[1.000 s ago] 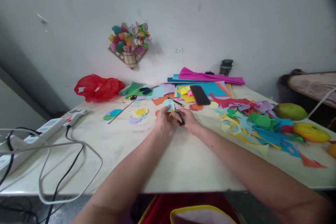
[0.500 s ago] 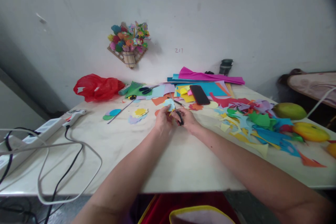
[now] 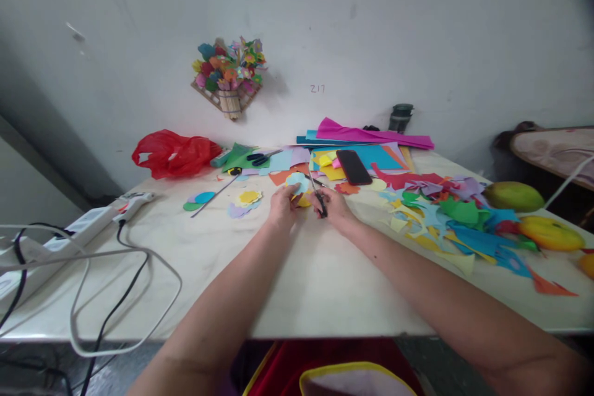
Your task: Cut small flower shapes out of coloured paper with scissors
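Observation:
Between the fingers of my left hand (image 3: pixel 283 204) is a light blue paper flower (image 3: pixel 297 182) with a scalloped edge. A bit of yellow paper (image 3: pixel 304 200) shows just below it; whether it is held too, I cannot tell. My right hand (image 3: pixel 335 205) grips black-handled scissors (image 3: pixel 320 202), blades pointing up and away, just right of the blue flower. Beyond them lie orange paper and a dark pen-like stick. To the left rest a yellow paper flower (image 3: pixel 249 197) on lilac ones, and blue and green paper discs (image 3: pixel 204 198).
Colourful paper scraps (image 3: pixel 445 216) spread over the right side, beside mangoes (image 3: pixel 550 233). A phone (image 3: pixel 354 167) lies on coloured sheets. Second scissors (image 3: pixel 260 158) and a red plastic bag (image 3: pixel 174 154) are at the back. A power strip (image 3: pixel 93 223) with loose cables occupies the left.
My hands have moved slightly apart. The scissors have swung away from the blue paper flower, which now shows more fully in my left hand.

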Motion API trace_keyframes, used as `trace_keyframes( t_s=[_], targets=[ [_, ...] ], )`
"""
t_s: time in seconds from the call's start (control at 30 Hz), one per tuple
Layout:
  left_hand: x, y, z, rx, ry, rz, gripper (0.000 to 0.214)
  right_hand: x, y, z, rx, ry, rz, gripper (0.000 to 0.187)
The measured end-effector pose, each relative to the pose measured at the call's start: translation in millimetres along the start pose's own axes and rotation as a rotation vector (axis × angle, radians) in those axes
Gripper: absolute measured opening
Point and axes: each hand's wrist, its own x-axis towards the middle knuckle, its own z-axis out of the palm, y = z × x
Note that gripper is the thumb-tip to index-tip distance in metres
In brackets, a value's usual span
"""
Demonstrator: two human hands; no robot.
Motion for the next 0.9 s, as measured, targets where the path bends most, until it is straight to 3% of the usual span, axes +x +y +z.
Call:
trace_keyframes(
  t_s=[0.1, 0.2, 0.53, 0.73, 0.9],
  targets=[
    [2, 7, -5.9, 0.101, -0.077, 0.067, 0.02, 5, -1, -9, 0.031, 0.032, -0.03, 0.047],
    [0, 11, -9.1, 0.211, -0.169, -0.002, 0.021, 9, -4, -19, 0.028, 0.057, -0.091, 0.054],
    [-9, 17, -5.5, 0.517, -0.379, -0.145, 0.012, 9, -16, -28, 0.078, -0.092, -0.142, 0.05],
    [-8, 14, -7.2, 0.515, -0.413, -0.165, 0.013, 8, -16, -29, 0.037, -0.11, -0.132, 0.042],
    [-8, 16, -7.2, 0.479, -0.4, -0.164, 0.016, 10, -12, -26, 0.061, -0.042, -0.135, 0.043]
  ],
)
